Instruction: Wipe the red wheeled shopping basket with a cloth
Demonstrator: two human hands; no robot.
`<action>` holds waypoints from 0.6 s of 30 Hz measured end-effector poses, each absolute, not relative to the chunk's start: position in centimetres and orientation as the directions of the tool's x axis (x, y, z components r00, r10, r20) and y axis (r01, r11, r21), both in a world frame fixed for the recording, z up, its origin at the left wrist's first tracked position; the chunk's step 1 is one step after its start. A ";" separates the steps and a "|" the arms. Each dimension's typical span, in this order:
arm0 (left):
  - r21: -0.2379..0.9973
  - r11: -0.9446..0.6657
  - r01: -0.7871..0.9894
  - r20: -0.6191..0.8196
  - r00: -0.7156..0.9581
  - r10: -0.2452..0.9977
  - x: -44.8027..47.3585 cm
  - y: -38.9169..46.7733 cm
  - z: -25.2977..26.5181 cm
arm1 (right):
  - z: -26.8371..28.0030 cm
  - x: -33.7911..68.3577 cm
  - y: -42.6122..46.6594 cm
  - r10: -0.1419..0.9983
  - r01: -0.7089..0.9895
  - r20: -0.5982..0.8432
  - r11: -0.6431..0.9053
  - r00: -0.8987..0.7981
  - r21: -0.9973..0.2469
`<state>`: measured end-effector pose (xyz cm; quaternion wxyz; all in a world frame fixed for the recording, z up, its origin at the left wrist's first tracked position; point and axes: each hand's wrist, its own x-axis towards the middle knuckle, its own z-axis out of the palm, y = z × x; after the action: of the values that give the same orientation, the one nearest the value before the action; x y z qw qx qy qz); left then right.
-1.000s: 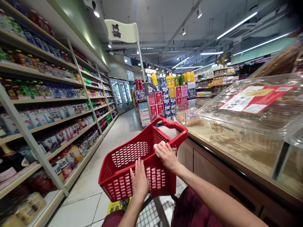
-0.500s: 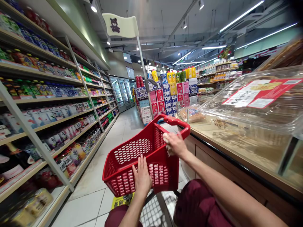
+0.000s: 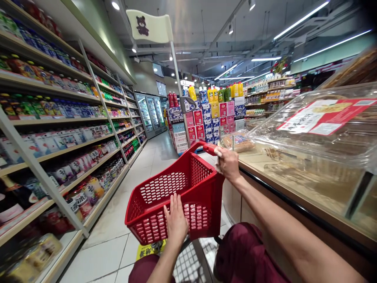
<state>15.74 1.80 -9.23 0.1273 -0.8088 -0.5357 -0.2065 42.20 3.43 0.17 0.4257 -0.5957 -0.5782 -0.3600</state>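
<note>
In the middle of the view stands a small red plastic shopping cart (image 3: 203, 220) with a perforated basket and nothing visible inside. My left hand (image 3: 176, 220) lies flat against the near side of the basket, fingers stretched out. At the cart's right rear corner, my right hand (image 3: 229, 162) is closed round a crumpled white cloth (image 3: 218, 159), which presses on the red handle (image 3: 209, 148). From the cart's far side rises a pole with a cream flag (image 3: 150, 26) bearing a bear print.
Drink shelves (image 3: 59, 153) line the left side. A display counter (image 3: 282, 177) with clear plastic food boxes (image 3: 306, 118) flanks me on the right. Ahead is a stack of drink cartons (image 3: 210, 122), with glass-door fridges (image 3: 150, 112) farther back. A tiled floor (image 3: 108, 251) runs between.
My right hand has moved with the cloth from the basket's upper rim up and right onto the handle. My left hand stays on the basket side.
</note>
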 end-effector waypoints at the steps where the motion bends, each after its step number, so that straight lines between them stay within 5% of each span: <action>1: 0.025 -0.392 0.919 0.474 0.335 0.814 15.8 1.8 -9.3 | 0.4 43.2 3.2 0.358 0.995 0.930 0.010 0.085 -0.095; 9: 0.042 -0.409 0.911 0.469 0.344 0.813 15.5 1.5 -9.2 | -3.8 41.1 1.4 0.505 0.994 0.857 0.052 -0.105 0.091; 14: 0.012 -0.385 0.923 0.478 0.333 0.813 15.2 1.7 -9.3 | -3.7 40.3 2.3 0.511 0.949 0.809 0.264 -0.290 0.173; 18: -0.014 -0.416 0.909 0.495 0.368 0.787 15.1 1.9 -9.5 | -1.4 43.7 1.6 0.569 0.947 0.782 0.309 -0.254 0.082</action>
<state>15.08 1.91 -9.49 0.1441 -0.8145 -0.5206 -0.2118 43.67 1.65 -1.42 0.3307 -0.5136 -0.7384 -0.2857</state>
